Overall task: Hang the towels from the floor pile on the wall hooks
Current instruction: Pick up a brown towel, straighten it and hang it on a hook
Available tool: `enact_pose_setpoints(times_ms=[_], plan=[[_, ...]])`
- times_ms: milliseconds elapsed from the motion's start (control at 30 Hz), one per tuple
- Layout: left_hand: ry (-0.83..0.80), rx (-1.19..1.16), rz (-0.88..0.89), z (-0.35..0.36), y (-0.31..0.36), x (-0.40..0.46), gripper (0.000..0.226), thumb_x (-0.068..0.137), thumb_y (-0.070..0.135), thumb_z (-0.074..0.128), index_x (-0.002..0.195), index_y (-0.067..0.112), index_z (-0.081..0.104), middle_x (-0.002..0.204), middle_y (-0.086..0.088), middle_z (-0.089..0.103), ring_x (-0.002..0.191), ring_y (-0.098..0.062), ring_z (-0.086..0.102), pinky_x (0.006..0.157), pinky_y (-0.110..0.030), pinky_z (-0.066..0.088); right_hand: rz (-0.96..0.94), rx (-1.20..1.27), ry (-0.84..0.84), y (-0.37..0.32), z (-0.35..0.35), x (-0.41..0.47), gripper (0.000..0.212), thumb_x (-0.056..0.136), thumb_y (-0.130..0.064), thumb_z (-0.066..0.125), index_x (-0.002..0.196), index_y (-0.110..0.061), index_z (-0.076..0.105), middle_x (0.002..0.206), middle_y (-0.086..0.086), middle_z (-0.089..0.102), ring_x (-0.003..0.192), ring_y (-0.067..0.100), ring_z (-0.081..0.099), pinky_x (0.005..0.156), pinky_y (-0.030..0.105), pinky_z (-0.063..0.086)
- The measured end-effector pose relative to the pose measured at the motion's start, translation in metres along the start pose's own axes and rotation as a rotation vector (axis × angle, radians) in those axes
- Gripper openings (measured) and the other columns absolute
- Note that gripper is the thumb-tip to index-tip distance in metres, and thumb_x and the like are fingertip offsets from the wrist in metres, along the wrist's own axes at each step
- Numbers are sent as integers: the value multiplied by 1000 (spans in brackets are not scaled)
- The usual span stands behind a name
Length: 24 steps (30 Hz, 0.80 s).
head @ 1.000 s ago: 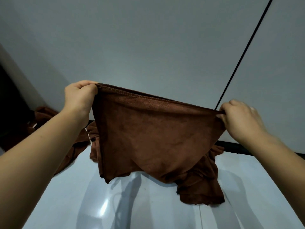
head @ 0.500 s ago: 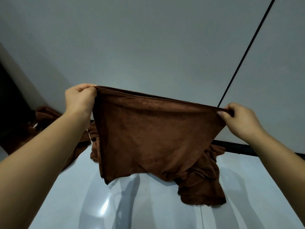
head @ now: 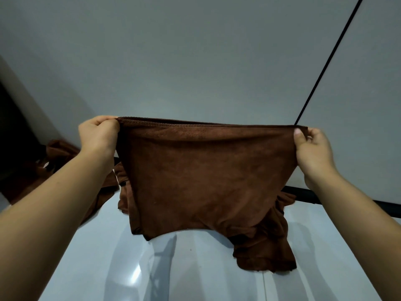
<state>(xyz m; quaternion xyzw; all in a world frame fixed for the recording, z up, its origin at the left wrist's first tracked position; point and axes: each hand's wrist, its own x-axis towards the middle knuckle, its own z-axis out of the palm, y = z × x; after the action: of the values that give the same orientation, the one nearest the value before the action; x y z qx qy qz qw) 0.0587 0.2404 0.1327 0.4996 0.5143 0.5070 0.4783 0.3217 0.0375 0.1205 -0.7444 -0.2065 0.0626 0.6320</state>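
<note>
A person's two bare arms reach forward from the lower corners of the view, holding a brown towel [head: 204,177] stretched between them in front of a plain grey wall [head: 195,61]. The left hand [head: 98,135] grips the towel's top left corner with fingers curled over the stitched hem; the right hand [head: 312,148] pinches the top right corner between thumb and fingers. The hem runs taut and nearly level from hand to hand, and the cloth hangs below it, its bottom edge dangling just above the glossy pale floor [head: 152,274]. More brown towels lie in a crumpled pile [head: 267,242] on the floor behind and below the held one, against the foot of the wall, with another heap [head: 58,153] towards the left edge. No wall hooks are visible (they are probably higher up, out of view). To do this step well, it seems wise to keep the hem spread flat, find its middle or a hanging loop, and lift the towel clear of the pile before reaching up.
</note>
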Motion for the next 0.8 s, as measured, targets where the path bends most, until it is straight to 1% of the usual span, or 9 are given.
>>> enact_pose_setpoints(times_ms=[133,267,333,400,467,567,667,733,800], plan=[[-16,92,17,-5,-6,5,36,85,-6,37,66,20,55,65,-2,48,57,-12,43,47,-20,39,-169,-14,38,-15,5,-6,8,99,-24,44,105,-20,48,86,-8,54,76,3,52,71,19,43],[-48,226,77,-11,-26,14,35,81,-9,35,62,15,51,59,-10,44,52,-19,40,34,-12,33,-192,72,9,-37,7,-17,4,95,-23,54,92,-22,57,84,-8,62,78,4,60,77,23,50],[-63,312,74,-13,-36,18,34,80,-9,37,61,15,51,59,-10,45,55,-25,42,43,-17,39,-158,155,-54,-47,9,-23,3,92,-21,59,92,-20,63,84,-5,66,77,5,64,78,24,54],[-132,396,55,-13,-43,19,32,79,-11,39,60,12,51,58,-11,46,62,-27,44,55,-26,38,-139,186,-145,-56,12,-29,13,90,-21,61,100,-13,65,88,-1,69,80,9,66,79,26,55],[-251,528,62,-12,-47,16,31,78,-12,40,60,10,53,58,-11,48,63,-27,45,57,-29,36,-143,191,-224,-62,16,-35,16,89,-21,63,101,-12,67,90,1,70,82,10,67,80,27,56],[-470,717,42,-5,-44,6,27,82,-8,46,64,10,57,64,-9,53,70,-27,50,65,-28,40,-183,181,-323,-70,22,-45,9,88,-19,64,95,-15,68,88,-1,70,83,10,66,84,29,54],[-657,663,-30,11,-30,-12,18,89,3,54,73,11,59,76,-9,58,70,-20,52,66,-25,42,-223,170,-413,-76,28,-54,5,86,-16,65,89,-17,69,83,-3,69,79,8,64,82,28,53],[-765,547,-22,24,-13,-25,13,92,12,55,82,15,62,86,-3,64,77,-15,58,75,-25,46,-219,173,-455,-77,32,-57,4,84,-16,67,87,-19,69,80,-5,69,78,7,64,80,26,53],[-883,418,-2,35,7,-40,12,92,15,54,92,20,64,97,3,67,92,-11,61,89,-30,45,-218,177,-485,-77,36,-59,6,83,-15,68,83,-22,70,75,-9,70,75,5,65,77,23,53]])
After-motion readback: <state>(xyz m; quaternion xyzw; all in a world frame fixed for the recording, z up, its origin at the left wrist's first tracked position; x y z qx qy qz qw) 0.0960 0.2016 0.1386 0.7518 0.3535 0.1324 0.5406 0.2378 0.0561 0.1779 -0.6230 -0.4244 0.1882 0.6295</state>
